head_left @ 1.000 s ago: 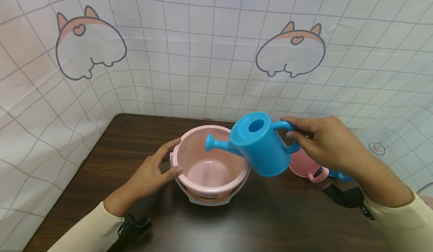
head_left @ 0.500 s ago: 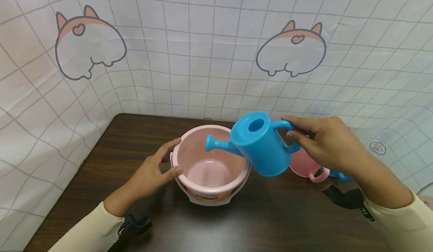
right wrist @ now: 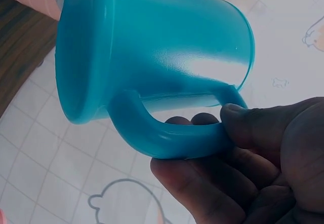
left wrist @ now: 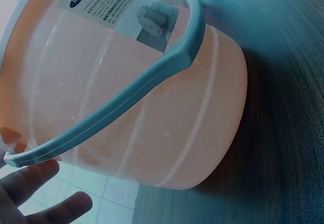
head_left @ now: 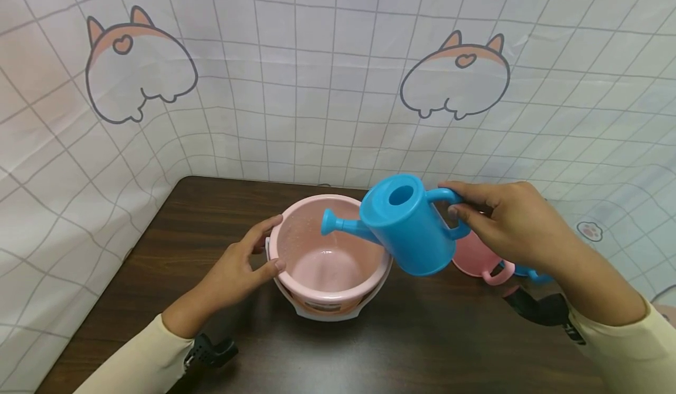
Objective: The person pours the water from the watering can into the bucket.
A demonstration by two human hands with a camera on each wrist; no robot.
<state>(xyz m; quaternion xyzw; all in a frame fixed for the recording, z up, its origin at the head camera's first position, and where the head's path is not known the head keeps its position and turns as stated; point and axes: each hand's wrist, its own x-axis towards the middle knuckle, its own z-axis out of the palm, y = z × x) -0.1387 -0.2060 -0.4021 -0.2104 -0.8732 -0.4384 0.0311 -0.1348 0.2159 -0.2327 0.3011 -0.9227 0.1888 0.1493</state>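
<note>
A pink bucket (head_left: 330, 296) stands on the table, with a pale grey bail handle (left wrist: 136, 89) lowered against its outside. My left hand (head_left: 237, 273) holds the bucket's left rim, thumb and a fingertip on the edge. In the left wrist view, two fingers show beside the handle's end. With fingers and thumb around its handle, my right hand (head_left: 507, 224) grips a blue watering can (head_left: 417, 235). The can is raised and tilted left, its spout over the bucket's opening. Small droplets speckle the bucket's inner wall; whether water is flowing is hard to tell.
To the right, behind my right hand, a pink cup-like vessel (head_left: 472, 256) with a handle stands beside a partly hidden blue handled object (head_left: 538, 277). A white gridded curtain (head_left: 296, 88) borders the dark wooden table (head_left: 391, 347) at the back and left.
</note>
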